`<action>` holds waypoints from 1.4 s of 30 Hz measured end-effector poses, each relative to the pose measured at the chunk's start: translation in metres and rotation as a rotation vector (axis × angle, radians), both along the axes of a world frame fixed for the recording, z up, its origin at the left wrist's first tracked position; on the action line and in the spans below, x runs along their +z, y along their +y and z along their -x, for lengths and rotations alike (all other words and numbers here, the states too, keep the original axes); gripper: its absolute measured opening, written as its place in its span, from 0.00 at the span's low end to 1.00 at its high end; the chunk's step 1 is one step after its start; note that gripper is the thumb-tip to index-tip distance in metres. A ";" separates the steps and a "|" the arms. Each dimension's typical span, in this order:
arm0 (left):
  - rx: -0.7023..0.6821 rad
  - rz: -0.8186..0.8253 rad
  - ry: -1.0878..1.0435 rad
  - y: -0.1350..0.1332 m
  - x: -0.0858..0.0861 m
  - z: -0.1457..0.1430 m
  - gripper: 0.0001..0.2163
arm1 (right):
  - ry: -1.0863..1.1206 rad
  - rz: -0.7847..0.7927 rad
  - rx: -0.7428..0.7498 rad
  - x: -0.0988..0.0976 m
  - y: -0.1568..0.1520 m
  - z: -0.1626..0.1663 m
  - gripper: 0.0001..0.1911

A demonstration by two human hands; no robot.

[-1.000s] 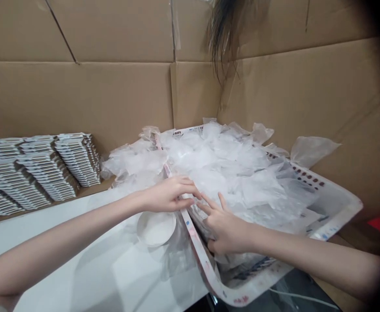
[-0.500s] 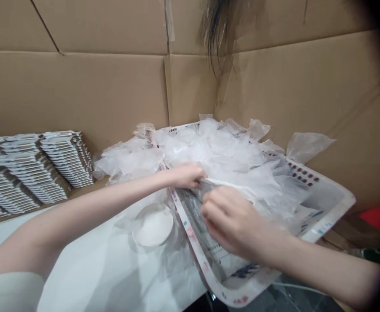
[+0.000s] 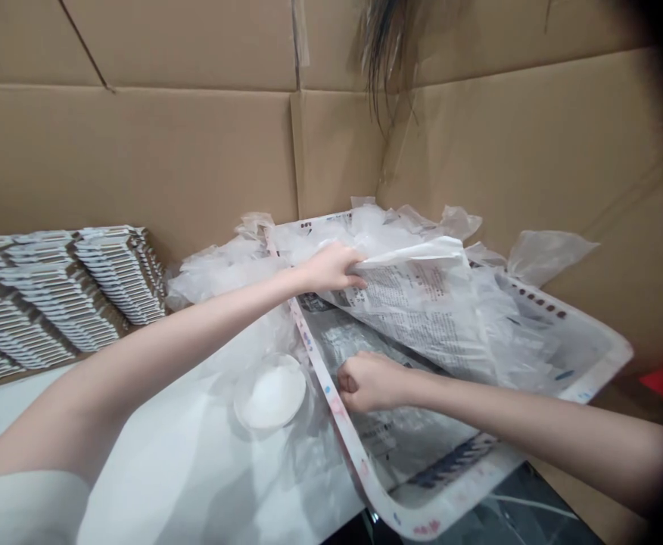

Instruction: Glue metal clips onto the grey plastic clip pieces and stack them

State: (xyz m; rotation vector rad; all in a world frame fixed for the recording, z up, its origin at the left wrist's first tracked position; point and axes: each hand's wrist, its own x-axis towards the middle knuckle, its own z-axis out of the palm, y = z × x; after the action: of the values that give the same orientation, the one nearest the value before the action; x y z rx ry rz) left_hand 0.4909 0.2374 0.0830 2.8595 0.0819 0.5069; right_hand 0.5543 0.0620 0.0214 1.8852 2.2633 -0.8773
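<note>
Soft, even indoor light fills the frame, bright enough to flatten the cardboard walls [image 3: 138,151]. The white tabletop [image 3: 195,469] washes out near the centre, and faint shadows lie under the forearms. A dark vignette swallows the right edge. Loose hair at the top centre is blurred, and edges bow slightly.

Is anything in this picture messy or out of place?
Yes: clear plastic bags spill over the rim of the white basket onto the table. The left hand holds a newspaper sheet up at a tilt, with more bags heaped on it.
</note>
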 end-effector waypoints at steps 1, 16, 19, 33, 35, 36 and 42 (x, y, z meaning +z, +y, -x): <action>-0.004 0.002 0.001 -0.001 -0.001 0.001 0.08 | 0.057 0.026 -0.004 -0.003 0.003 -0.002 0.11; -0.061 0.039 0.072 -0.003 0.021 0.015 0.14 | 0.143 -0.089 -0.149 0.066 0.000 -0.051 0.02; -0.127 0.093 0.225 0.000 0.026 0.023 0.14 | 0.113 -0.096 -0.139 0.078 0.002 -0.061 0.02; -0.087 -0.167 0.139 0.034 -0.004 0.010 0.08 | -0.135 -0.818 0.012 0.089 -0.027 0.001 0.11; -0.077 -0.206 0.094 0.038 0.007 0.004 0.06 | -0.188 -0.749 0.134 0.084 -0.029 0.016 0.10; -0.072 -0.228 0.081 0.039 0.012 0.001 0.06 | -0.220 -0.693 0.147 0.079 -0.026 0.020 0.10; -0.011 -0.352 0.057 0.037 0.041 -0.009 0.07 | -0.347 -0.429 -0.012 0.030 0.050 0.011 0.13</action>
State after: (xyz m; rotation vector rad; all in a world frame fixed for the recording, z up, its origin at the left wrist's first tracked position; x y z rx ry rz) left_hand 0.4999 0.2741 0.1243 3.2162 -0.0158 0.4783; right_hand 0.5432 0.1115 0.0512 2.0083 2.3442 -0.0419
